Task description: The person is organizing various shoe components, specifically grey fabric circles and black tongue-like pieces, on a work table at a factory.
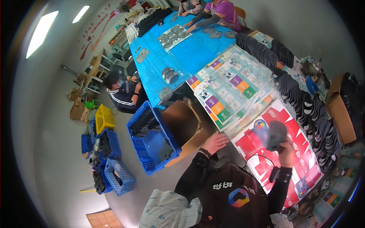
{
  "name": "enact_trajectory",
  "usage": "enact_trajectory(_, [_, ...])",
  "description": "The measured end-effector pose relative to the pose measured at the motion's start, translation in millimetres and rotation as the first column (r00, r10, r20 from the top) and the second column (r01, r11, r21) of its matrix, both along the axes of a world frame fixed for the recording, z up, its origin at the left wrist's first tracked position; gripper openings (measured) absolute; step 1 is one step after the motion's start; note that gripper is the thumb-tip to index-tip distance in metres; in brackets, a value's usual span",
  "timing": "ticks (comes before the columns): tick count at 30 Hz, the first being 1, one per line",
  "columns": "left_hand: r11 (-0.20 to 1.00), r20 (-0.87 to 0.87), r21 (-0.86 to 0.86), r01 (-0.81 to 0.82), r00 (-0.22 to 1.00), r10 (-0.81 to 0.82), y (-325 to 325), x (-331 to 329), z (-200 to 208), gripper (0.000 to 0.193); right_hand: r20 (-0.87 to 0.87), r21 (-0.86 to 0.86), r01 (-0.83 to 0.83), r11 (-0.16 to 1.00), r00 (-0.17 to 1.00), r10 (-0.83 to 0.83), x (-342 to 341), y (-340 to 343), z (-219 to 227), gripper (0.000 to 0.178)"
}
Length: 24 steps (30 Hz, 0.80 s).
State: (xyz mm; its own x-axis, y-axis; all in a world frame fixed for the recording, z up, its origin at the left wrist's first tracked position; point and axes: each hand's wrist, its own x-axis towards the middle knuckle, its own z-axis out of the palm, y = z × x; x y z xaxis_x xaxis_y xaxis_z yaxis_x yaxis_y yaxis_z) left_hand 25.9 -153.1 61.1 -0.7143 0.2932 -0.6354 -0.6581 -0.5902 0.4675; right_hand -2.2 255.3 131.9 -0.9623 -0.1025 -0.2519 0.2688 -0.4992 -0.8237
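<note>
Head view: the person stands at the near end of a long table [228, 131] papered with printed sheets, red ones nearest, white and green ones further up. Right hand [286, 149] is raised over the red sheets [300, 140], fingers clenched around a dark grey, rounded pad-like piece [276, 135]; the piece is motion-blurred, so its exact form is unclear. It sits in the grip above the sheet, not touching the table. Left hand [215, 142] is released, fingers spread and holding nothing, hovering at the table's left edge just beside an open cardboard box [186, 123]. Along the table's right edge runs a long overlapping row of similar dark pieces [304, 102], from the far end down toward the near right corner; a brown carton [342, 110] stands past it. Judgement on progress: the row already holds many pieces, so much of the laying-out looks done; the held piece is not yet set down, and a blue crate [152, 138] on the floor left of the table carries more dark pieces, so stock remains. Further up, a blue-covered section [190, 49] holds round grey discs, with other people seated at its far end and left side. More blue and yellow crates stand on the floor at left.
</note>
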Motion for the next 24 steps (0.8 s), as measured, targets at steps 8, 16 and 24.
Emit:
enact_trajectory(8, [0.931, -0.109, 0.267, -0.250, 0.952, 0.287, -129.2, -74.1, 67.5, 0.036, 0.068, -0.223, -0.453, 0.863, 0.876, 0.477, -105.2, -295.4, 49.4, 0.055])
enact_trajectory(16, [0.984, -0.173, -0.088, -0.158, 0.975, 0.141, -298.8, -115.9, 53.0, 0.022, 0.159, -0.041, -0.576, 0.817, 0.803, 0.574, -164.5, -434.0, 44.3, 0.055])
enact_trajectory(24, [0.841, -0.272, -0.389, -0.375, 0.919, 0.284, -439.1, -175.7, 16.4, 0.003, 0.279, 0.065, -0.628, 0.775, 0.757, 0.590, -199.1, -491.2, 40.1, 0.032])
